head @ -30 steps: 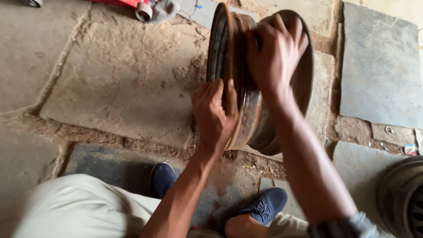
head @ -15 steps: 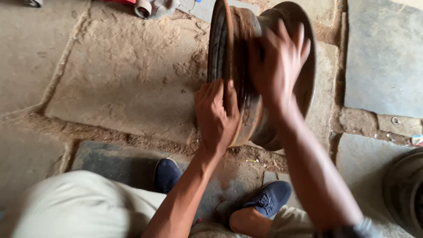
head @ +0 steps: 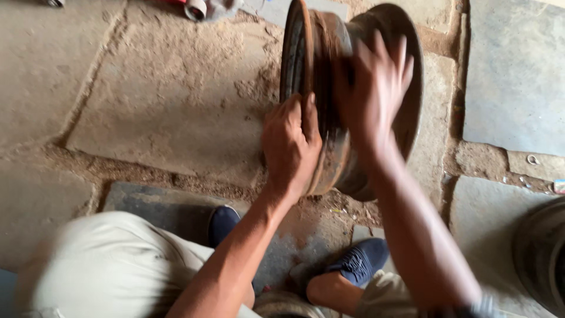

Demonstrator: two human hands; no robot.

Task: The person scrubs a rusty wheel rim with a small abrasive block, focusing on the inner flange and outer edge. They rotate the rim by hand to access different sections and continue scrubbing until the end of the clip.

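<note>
Rusty metal wheel rim [head: 329, 65] stands on its edge on the stone floor [head: 147, 100], upper centre of the frame, brown and dusty, open side facing right. My left hand [head: 289, 144] is curled over the rim's near flange at frame centre, fingers wrapped on the edge, thumb side toward me, clamped on it. My right hand [head: 376, 88] lies on the barrel of the rim just right of the left hand, fingers spread and pointing up the frame; it is blurred, so I cannot tell if it grips or only presses flat.

Below the rim, lower centre, my two dark blue shoes [head: 359, 262] sit on the floor, one left of the other. Light beige trousers [head: 106, 265] fill the lower left. Floor is rough slabs with sandy joints; a smoother grey slab [head: 512, 76] lies upper right. Part of a second dark round rim [head: 544, 253] shows at the right edge, lower down. A red and white object [head: 197, 7] is cut off at the top edge, unclear what.
</note>
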